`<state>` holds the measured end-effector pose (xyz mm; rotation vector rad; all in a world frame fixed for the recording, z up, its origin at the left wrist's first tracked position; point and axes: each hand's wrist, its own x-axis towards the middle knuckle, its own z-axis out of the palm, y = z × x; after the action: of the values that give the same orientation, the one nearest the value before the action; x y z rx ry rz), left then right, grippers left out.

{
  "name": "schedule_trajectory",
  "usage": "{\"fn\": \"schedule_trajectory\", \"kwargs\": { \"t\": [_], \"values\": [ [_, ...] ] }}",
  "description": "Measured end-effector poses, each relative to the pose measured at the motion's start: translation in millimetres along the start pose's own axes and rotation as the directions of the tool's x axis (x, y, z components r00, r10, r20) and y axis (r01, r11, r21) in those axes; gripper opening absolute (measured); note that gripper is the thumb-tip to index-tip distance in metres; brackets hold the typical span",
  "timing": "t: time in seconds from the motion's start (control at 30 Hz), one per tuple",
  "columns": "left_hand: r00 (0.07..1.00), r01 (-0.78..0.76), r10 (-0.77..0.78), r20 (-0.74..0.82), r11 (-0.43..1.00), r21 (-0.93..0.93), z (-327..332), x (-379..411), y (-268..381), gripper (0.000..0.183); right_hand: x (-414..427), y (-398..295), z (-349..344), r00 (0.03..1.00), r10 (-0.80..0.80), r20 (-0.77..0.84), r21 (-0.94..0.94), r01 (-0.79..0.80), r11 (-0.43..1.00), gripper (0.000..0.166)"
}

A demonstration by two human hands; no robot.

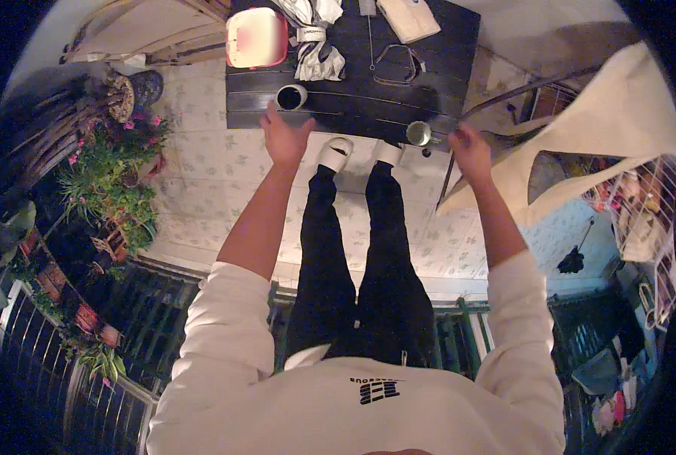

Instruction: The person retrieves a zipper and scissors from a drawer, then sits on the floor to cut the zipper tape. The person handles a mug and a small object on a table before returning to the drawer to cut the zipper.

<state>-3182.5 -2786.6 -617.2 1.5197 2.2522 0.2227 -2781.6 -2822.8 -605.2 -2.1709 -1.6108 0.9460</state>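
A white cup (292,98) with a dark inside stands near the front edge of the dark slatted table (355,102). Just below it is my left hand (285,136), thumb and fingers spread, with one fingertip close to the cup's left side; I cannot tell if they touch. A clear glass mug (419,133) sits at the table's front right edge, its handle pointing right. Beside that handle, a small gap away, my right hand (471,151) has its thumb and fingers slightly apart and nothing in them.
A red-rimmed white container (256,37), a crumpled plastic bag (319,57), a dark looped strap (397,65) and a cream cloth item (409,21) lie further back on the table. Potted plants (113,176) stand left; cream fabric (594,108) and a white wire rack (650,227) are right.
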Motion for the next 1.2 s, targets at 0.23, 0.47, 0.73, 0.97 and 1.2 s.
{"fn": "schedule_trajectory", "kwargs": {
  "t": [0.23,0.47,0.73,0.97,1.2],
  "values": [
    [0.989,0.037,-0.049,-0.143,0.996,-0.082,31,49,11,0.089,148,-78,90,0.978,0.173,-0.117,-0.372,-0.205,0.905,0.066],
    [0.986,-0.025,-0.021,-0.165,0.962,-0.271,49,60,-23,0.063,166,-40,141,0.998,-0.03,-0.063,-0.243,0.014,0.97,0.048],
    [0.835,0.168,0.275,0.477,0.698,-0.696,-11,-20,-6,0.072,46,-37,122,0.981,-0.185,0.067,0.006,0.185,0.983,0.024],
    [0.434,0.564,0.408,0.803,0.573,-0.595,-37,-72,45,0.079,-55,-101,100,0.874,-0.277,0.398,0.02,0.294,0.956,0.02],
    [0.409,0.574,0.406,0.818,0.582,-0.576,-45,-75,48,0.086,-75,-115,94,0.899,-0.28,0.335,0.135,0.249,0.959,0.033]
  ]
}}
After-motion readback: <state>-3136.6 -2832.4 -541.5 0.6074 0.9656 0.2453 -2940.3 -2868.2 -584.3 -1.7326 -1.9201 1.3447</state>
